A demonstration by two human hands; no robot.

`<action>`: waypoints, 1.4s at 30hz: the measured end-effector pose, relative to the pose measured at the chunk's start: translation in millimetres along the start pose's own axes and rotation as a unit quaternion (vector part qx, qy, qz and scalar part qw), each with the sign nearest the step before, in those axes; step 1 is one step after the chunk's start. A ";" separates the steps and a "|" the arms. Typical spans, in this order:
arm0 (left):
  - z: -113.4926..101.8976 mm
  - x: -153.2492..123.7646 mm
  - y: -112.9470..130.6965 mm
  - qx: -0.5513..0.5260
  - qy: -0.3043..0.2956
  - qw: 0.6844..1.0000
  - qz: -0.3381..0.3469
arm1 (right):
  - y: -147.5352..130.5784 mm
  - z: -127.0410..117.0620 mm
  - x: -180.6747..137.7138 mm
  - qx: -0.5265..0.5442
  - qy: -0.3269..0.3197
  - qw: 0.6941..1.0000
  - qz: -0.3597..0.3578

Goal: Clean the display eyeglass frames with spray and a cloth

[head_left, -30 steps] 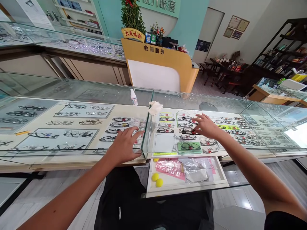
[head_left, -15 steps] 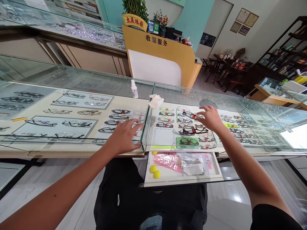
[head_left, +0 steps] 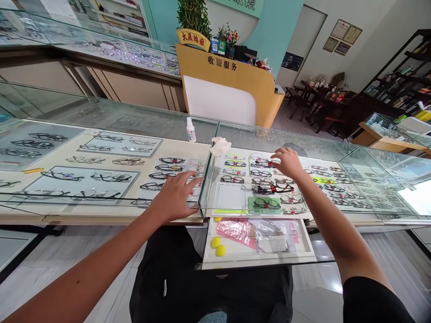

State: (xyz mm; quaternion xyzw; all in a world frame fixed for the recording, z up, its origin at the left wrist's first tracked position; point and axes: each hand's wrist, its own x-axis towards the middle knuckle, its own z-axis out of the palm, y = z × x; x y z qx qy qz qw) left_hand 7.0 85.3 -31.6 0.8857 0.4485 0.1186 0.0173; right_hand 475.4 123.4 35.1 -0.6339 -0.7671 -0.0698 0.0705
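The fingers (head_left: 274, 158) of the right hand (head_left: 288, 163) are curling down over a row of spectacle frames (head_left: 260, 162) inside the glass display case (head_left: 336, 152); whether they are pinching one cannot be told. A black frame with a red tag (head_left: 272, 188) is lying loose just nearer than that hand, across the white tray (head_left: 232, 197) that is holding the rows. A green pad (head_left: 266, 204) in the case, nearer still, is carrying one dark pair. The left hand (head_left: 175, 197) is resting flat, fingers (head_left: 192, 181) spread and gripping nothing, on the glass top left of the case's open edge. Below the case, a pulled-out drawer (head_left: 259, 259) is holding two yellow balls (head_left: 217, 246), a pink packet (head_left: 235, 229) and clear plastic bags (head_left: 271, 235). On the glass beyond, a crumpled cloth (head_left: 220, 146) and a small spray bottle (head_left: 191, 130) are sitting.
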 end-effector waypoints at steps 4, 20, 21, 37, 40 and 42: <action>-0.1 -0.1 -0.1 0.003 -0.009 1.000 0.002 | -9.0 -28.5 -39.4 0.079 -0.115 0.989 -0.046; -2.9 0.5 1.1 0.000 -0.021 1.000 -0.010 | -18.5 -14.1 -47.8 -0.022 -0.089 0.996 -0.021; -2.5 0.4 0.8 -0.001 -0.019 1.000 -0.009 | -17.1 -14.1 -44.1 -0.026 -0.089 0.996 -0.016; -8.7 -0.1 5.3 0.001 -0.031 1.000 0.002 | -210.7 58.8 -119.9 0.105 -0.390 0.896 -0.186; -12.0 -0.7 6.5 0.010 -0.037 0.999 0.003 | -201.3 90.5 -86.2 0.071 -0.375 0.915 -0.129; -13.5 -1.4 6.5 0.016 -0.038 0.999 0.002 | -186.5 99.4 -51.8 0.058 -0.340 0.934 -0.089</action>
